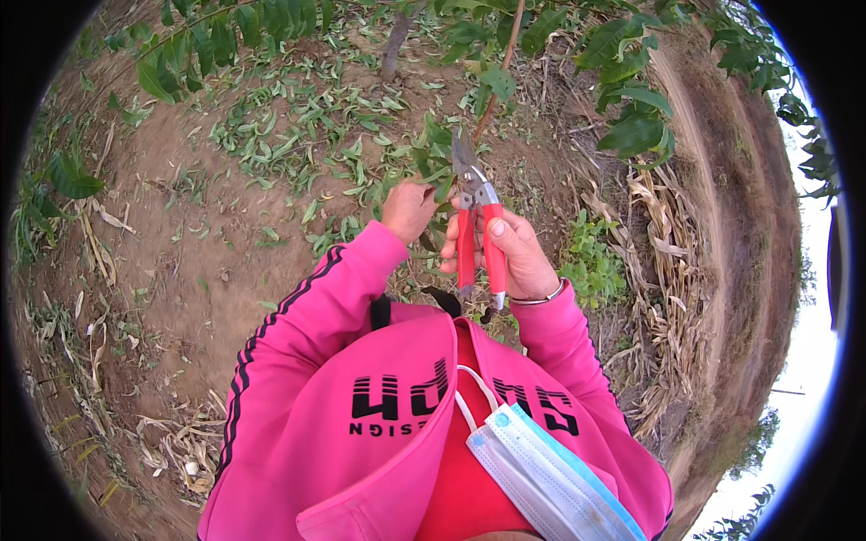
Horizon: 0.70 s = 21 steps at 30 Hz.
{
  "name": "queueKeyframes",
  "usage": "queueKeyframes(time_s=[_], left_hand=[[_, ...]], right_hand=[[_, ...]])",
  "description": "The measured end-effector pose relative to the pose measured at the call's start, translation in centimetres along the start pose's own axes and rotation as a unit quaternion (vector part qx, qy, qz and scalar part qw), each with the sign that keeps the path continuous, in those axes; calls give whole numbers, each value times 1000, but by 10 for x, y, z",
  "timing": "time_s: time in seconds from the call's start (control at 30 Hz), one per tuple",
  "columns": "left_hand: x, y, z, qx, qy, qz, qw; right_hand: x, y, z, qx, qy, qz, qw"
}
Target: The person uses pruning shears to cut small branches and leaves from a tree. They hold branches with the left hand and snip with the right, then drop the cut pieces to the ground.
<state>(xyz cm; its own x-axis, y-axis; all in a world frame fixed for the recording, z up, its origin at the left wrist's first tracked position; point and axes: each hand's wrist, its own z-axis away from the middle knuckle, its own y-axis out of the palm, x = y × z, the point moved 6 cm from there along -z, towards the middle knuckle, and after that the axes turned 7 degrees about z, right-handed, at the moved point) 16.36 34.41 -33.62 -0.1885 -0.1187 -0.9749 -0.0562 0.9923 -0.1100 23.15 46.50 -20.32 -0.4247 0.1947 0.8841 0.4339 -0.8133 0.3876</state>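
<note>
My right hand (522,249) is wrapped around a pair of pruning shears (497,253) with red handles, thumb on the right-hand grip. The shears' metal blades (464,157) point away from me and look close together. Just left of them, my left hand (408,211) pinches a green leafy shoot (433,159); its fingertips are partly hidden by leaves. A thin brown branch (500,78) slants down from above, with its lower end near the blade tips. Whether the pinched shoot joins that branch cannot be made out.
Cut green leaves (304,128) litter the brown soil (203,270) around a slim tree trunk (398,44). Leafy branches (629,122) overhang at the top. Dry corn stalks (670,270) lie to the right, beside a low green plant (594,260). A face mask (548,466) hangs at my chest.
</note>
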Motion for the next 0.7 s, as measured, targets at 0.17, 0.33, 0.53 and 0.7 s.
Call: queueKeyframes(time_s=[0.17,0.33,0.53,0.7], left_hand=[[0,1,-1,34,-51,2,998],[4,1,-5,24,-17,-30,999],[8,0,-5,5,0,-15,1000],[-3,-3,-2,16,6,-29,999]], right_hand=[[5,-12,9,-5,21,92,995],[2,-21,17,-10,26,83,996],[3,-28,30,-10,25,116,993],[1,-27,31,-17,24,94,995]])
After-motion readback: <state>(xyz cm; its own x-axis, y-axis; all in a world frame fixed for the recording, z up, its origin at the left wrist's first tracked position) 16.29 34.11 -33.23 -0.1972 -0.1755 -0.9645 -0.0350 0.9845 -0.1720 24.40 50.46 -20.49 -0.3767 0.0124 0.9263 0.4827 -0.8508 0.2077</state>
